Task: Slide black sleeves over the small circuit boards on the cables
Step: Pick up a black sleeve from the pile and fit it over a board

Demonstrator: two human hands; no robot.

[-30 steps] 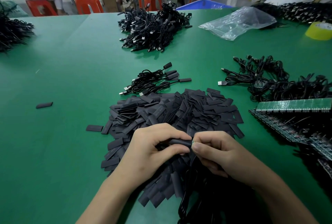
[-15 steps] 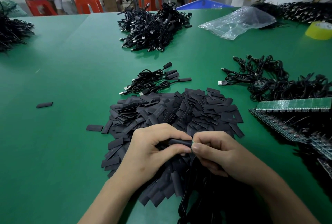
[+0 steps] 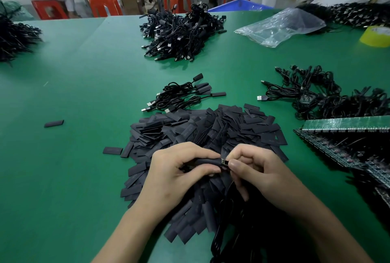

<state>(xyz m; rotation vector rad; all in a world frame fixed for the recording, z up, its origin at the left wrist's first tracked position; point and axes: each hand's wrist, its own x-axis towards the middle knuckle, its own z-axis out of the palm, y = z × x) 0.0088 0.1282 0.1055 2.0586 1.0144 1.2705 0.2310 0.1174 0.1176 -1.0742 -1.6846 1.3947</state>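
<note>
Green table (image 3: 73,167): sleeve (image 3: 205,161) pinched btwn L hand (image 3: 177,176), R hand (image 3: 259,175).

The only view, worn on the head, looks forward and down across the table (image 3: 73,178) from its near side, close over the left hand (image 3: 177,176) and right hand (image 3: 261,176) at bottom centre, its wide angle reaching the stools (image 3: 101,6) beyond the far edge.

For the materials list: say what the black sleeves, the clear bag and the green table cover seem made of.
Black sleeves: matte black plastic tubing pressed flat, probably heat-shrink; thin strips, no shine.
Clear bag: thin glossy plastic film; see-through, crinkled, bright glints.
Green table cover: smooth mat, perhaps rubber or vinyl; even dull sheen, no weave visible.
</note>
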